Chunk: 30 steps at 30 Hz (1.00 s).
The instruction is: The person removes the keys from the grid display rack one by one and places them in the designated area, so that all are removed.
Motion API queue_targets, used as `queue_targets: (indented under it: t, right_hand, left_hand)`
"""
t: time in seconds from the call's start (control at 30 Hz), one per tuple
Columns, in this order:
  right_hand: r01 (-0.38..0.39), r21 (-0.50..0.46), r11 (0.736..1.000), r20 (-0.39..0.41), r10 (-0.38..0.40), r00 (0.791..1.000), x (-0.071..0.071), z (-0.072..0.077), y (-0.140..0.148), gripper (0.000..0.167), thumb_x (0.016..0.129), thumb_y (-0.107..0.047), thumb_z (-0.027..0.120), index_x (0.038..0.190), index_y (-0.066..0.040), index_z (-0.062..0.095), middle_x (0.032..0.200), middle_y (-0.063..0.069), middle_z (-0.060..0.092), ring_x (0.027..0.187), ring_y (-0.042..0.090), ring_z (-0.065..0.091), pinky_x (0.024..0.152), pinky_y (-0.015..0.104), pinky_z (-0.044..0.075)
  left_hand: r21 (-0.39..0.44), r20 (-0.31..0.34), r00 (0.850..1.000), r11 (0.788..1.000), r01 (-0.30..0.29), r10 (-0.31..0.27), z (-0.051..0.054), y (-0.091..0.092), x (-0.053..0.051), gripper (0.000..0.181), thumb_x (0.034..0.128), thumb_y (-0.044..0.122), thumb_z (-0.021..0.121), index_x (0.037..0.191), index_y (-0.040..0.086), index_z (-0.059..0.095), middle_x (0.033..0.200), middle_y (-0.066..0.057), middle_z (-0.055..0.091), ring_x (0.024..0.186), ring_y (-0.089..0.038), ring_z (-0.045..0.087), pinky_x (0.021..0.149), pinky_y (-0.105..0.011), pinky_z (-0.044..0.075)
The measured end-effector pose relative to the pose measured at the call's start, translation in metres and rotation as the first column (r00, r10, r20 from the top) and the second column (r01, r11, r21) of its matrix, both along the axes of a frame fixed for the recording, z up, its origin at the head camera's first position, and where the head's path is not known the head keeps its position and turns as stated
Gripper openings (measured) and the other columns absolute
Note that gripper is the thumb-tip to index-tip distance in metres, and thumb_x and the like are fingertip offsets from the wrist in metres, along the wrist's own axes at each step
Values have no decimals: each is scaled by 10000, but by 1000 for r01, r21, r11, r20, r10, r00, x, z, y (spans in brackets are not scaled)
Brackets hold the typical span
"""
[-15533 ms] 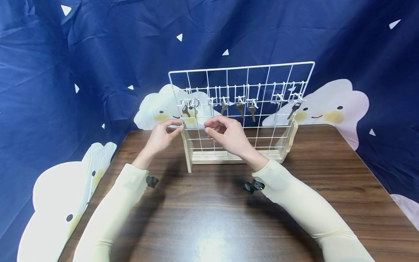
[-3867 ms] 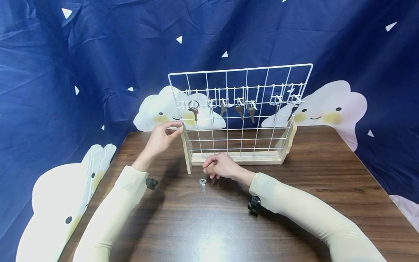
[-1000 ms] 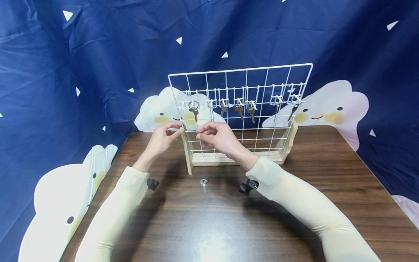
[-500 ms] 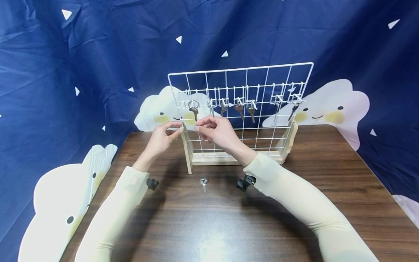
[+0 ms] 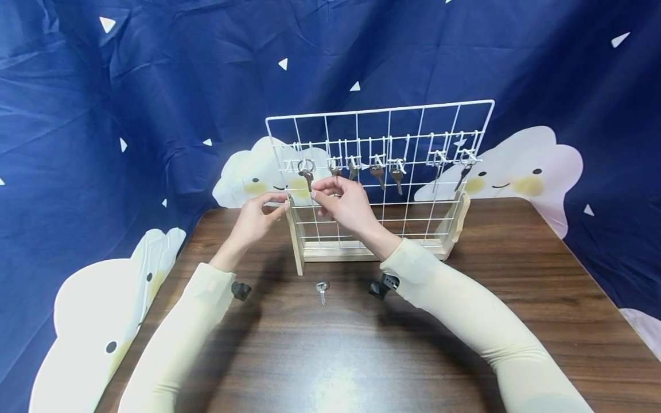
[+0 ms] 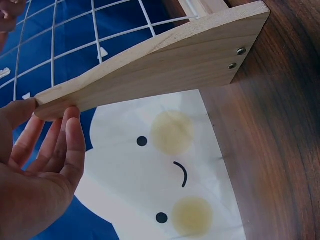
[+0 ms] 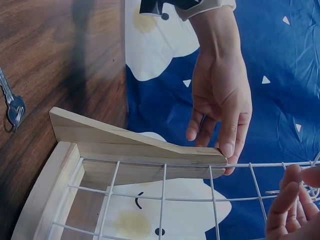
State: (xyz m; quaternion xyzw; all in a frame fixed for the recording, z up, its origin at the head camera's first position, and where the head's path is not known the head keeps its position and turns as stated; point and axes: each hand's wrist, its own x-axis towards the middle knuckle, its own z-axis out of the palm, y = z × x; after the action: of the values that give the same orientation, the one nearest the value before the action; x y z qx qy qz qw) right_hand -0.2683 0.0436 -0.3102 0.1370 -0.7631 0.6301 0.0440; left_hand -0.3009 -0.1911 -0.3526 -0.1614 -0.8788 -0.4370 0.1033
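My left hand (image 5: 253, 218) pinches the top of the wooden side support (image 6: 165, 57) of a white wire grid rack (image 5: 389, 109), thumb on one side and fingers on the other. My right hand (image 5: 347, 206) is raised in front of the grid, thumb and index finger near the lower tip of the leftmost hanging key (image 5: 308, 176). A second key (image 5: 334, 169) hangs just above that hand, its blade hidden behind the fingers. Whether the fingers pinch either key is unclear, also in the right wrist view. A loose silver key (image 5: 322, 293) with a ring lies on the table.
Several more keys hang from white hooks along the grid, including one (image 5: 397, 174) near the middle and one (image 5: 463, 175) at the right end. A wooden base bar (image 5: 335, 253) joins the supports. A blue curtain (image 5: 155, 69) stands behind the brown table (image 5: 465, 298).
Since 15.5 s ago a key has gone from the left end and one lies on the table. My right hand has risen from there to the grid; the second key has turned. My left hand stays.
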Motion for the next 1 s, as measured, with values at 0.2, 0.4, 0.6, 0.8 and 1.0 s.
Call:
queue_targets:
  t: [0.2, 0.4, 0.6, 0.8, 1.0]
  right_hand:
    - [34, 7, 999, -48, -34, 998, -2, -1, -3, 225, 906, -179, 719, 1111, -86, 695, 1017, 104, 749, 715, 338, 731, 583, 272, 586]
    - [74, 61, 995, -85, -68, 994, -6, -3, -5, 213, 906, -206, 726, 1101, -126, 697, 1010, 52, 747, 635, 215, 723, 553, 261, 555]
    - [91, 81, 993, -97, -83, 992, -9, -5, -6, 212, 915, -239, 719, 1103, -142, 695, 1013, 30, 744, 628, 214, 720, 522, 244, 513]
    - [89, 71, 994, -124, -80, 989, -10, -4, -9, 220, 926, -250, 702, 1111, -131, 694, 1016, 33, 750, 583, 145, 690, 503, 234, 482]
    - [82, 55, 995, -129, -74, 989, -11, -3, -11, 219, 923, -235, 705, 1113, -125, 706, 1034, 40, 752, 560, 94, 668, 504, 232, 497]
  left_hand:
    - [26, 27, 1000, 1000, 10, -11, 0, 0, 0, 324, 947, 242, 702, 1227, 81, 677, 1203, -133, 712, 973, -313, 737, 665, -188, 544]
    - [28, 37, 999, 1000, 14, -15, 0, -1, -1, 339, 947, 252, 702, 1237, 77, 675, 1213, -142, 708, 991, -323, 733, 677, -167, 536]
    - [38, 42, 999, 999, 13, -14, 0, 0, 0, 340, 949, 248, 700, 1240, 74, 674, 1218, -146, 705, 999, -370, 723, 665, -163, 532]
    - [38, 29, 999, 999, 13, -15, 0, 0, -1, 337, 949, 247, 699, 1236, 71, 676, 1212, -152, 706, 987, -376, 724, 657, -156, 527]
    - [15, 10, 1000, 1000, 5, -5, 0, 0, 0, 327, 953, 240, 693, 1237, 79, 675, 1201, -138, 713, 935, -315, 736, 662, -184, 543]
